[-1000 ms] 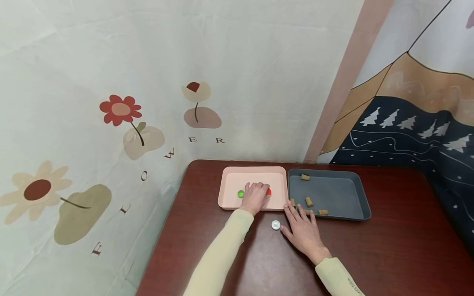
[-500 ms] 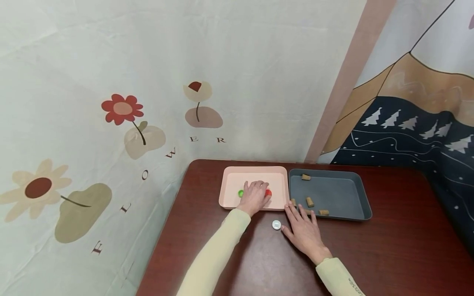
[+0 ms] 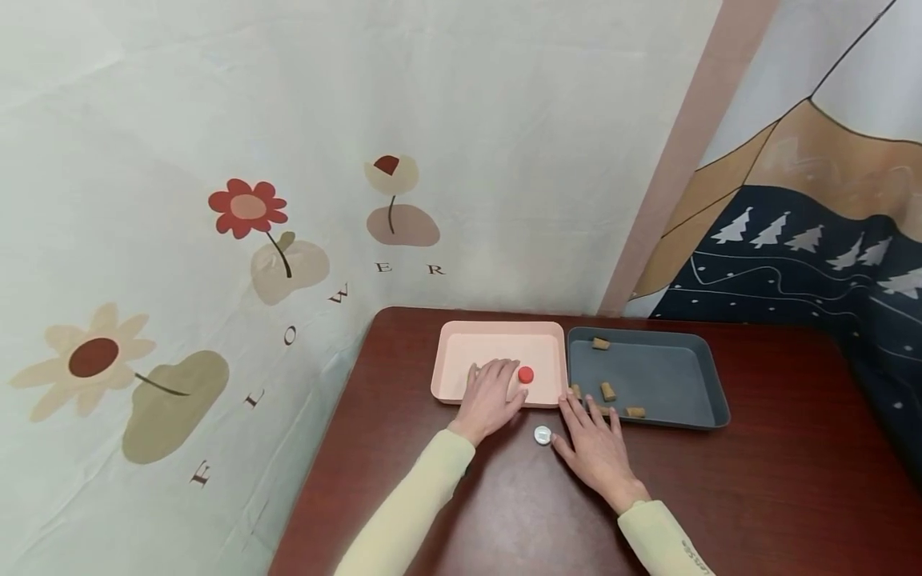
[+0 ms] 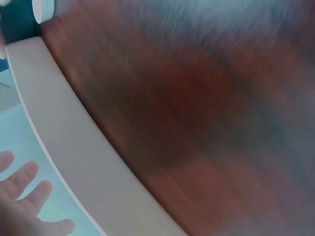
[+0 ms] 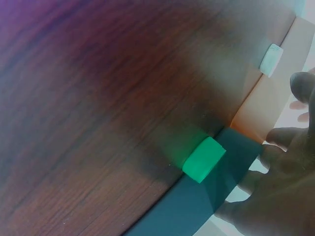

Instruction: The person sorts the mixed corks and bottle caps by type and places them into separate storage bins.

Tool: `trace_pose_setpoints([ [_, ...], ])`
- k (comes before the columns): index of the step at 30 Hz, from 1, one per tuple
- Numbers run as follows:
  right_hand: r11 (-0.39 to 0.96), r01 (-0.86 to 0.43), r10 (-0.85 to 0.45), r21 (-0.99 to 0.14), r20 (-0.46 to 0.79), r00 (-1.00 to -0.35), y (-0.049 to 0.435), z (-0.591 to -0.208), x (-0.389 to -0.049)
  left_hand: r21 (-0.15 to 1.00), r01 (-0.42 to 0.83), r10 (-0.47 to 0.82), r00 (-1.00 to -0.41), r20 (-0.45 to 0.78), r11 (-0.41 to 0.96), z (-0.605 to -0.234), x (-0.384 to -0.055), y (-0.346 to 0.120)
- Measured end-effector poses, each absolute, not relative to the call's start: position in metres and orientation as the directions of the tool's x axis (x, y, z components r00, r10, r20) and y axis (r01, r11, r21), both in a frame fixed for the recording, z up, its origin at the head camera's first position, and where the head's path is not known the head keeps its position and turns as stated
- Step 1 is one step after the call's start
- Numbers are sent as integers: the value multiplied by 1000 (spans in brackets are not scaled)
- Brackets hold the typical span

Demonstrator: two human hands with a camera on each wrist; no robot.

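In the head view my left hand hovers over the near side of the pink tray, fingers spread and holding nothing. A red bottle cap sits in that tray, just right of these fingers. Fingertips of my right hand reach the near rim of the grey tray, its fingers extended. By that hand's thumb, a white bottle cap lies on the table. The right wrist view shows a green bottle cap against the grey tray's outer wall, hidden under the hand in the head view.
Several corks lie in the grey tray, one cork at its back left and another cork nearer the front. Both trays stand side by side on the dark red table. A printed curtain hangs behind.
My left hand has drawn back from the red cap, leaving it uncovered. The green cap formerly seen left of that hand is now hidden by it. My right hand stays in place.
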State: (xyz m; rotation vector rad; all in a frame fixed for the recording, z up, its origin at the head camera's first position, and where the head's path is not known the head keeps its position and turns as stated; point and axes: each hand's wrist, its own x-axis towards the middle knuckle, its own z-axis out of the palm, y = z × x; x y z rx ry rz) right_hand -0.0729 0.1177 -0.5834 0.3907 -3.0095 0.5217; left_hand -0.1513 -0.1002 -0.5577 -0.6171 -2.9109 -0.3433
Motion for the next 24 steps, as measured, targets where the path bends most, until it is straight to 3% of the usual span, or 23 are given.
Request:
trace_pose_setpoints([
  [15, 814, -252, -189, -523, 172, -967, 138, -578, -74, 300, 542, 417, -821, 390, 785, -559, -121, -113],
  [24, 828, -219, -110, -516, 233, -966, 153, -575, -69, 283, 572, 426, -791, 439, 770, -565, -104, -112],
])
